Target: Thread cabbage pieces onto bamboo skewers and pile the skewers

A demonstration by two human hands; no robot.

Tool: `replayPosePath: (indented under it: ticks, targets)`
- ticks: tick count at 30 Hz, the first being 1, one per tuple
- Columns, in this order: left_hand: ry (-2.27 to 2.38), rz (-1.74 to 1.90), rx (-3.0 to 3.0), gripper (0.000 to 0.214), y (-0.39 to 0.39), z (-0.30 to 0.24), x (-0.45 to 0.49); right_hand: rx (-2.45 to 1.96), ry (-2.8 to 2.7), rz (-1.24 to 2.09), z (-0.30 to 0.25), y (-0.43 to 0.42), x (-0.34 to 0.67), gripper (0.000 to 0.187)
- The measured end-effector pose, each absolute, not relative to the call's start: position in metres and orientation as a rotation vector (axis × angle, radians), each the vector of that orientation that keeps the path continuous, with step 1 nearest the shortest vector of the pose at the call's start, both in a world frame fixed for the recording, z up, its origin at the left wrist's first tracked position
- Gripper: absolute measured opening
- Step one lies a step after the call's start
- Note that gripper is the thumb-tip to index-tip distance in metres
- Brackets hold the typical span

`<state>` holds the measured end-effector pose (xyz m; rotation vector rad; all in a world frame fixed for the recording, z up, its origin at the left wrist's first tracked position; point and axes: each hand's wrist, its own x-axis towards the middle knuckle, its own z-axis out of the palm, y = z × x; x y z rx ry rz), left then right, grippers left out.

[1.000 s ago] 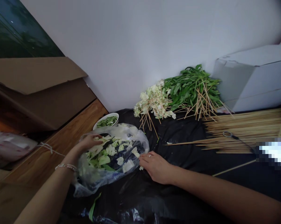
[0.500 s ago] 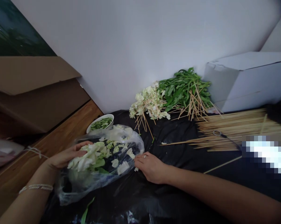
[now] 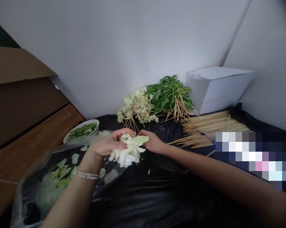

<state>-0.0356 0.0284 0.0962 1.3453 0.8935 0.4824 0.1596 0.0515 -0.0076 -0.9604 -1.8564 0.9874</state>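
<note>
A bunch of pale cabbage leaves [image 3: 127,155] is in the grip of my left hand [image 3: 107,142], above the black plastic sheet. My right hand [image 3: 154,142] is closed at the far right edge of the same cabbage, its fingertips partly hidden behind a leaf. Under my left forearm lies a clear plastic bag [image 3: 26,186] with loose cabbage pieces and green leaves [image 3: 62,174] in it. Behind the hands, skewered cabbage pieces [image 3: 135,106] rest in a heap beside skewered leafy greens [image 3: 166,95].
A white bowl of cut green vegetables [image 3: 83,130] stands at the left. Many bare bamboo skewers [image 3: 211,126] lie at the right, near a white box [image 3: 219,88]. A brown cardboard box [image 3: 19,101] is at far left. Black plastic sheeting [image 3: 138,202] covers the surface.
My left hand has lifted the cabbage out of the plastic bag and moved it right. My right hand has left the bag's edge and come up to the cabbage. The view has shifted.
</note>
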Motion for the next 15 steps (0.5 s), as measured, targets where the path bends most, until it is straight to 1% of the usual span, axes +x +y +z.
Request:
replayPosePath:
  ticks: [1, 4, 10, 15]
  targets:
    - [0.865, 0.455, 1.36, 0.054, 0.033, 0.091, -0.026, -0.978, -1.857, 1.011, -0.006, 0.062, 0.171, 0.014]
    - [0.834, 0.396, 1.399, 0.05, 0.045, 0.071, -0.005, -1.035, -1.844, 1.083, -0.002, 0.085, 0.209, 0.005]
    - [0.838, 0.337, 1.548, 0.042, 0.047, 0.035, 0.014, -1.076, -1.761, 1.116, 0.003, 0.072, 0.259, 0.024]
    - [0.727, 0.444, 1.654, 0.051, 0.04, 0.023, 0.011, -1.074, -1.671, 1.194, -0.009, 0.049, 0.265, 0.033]
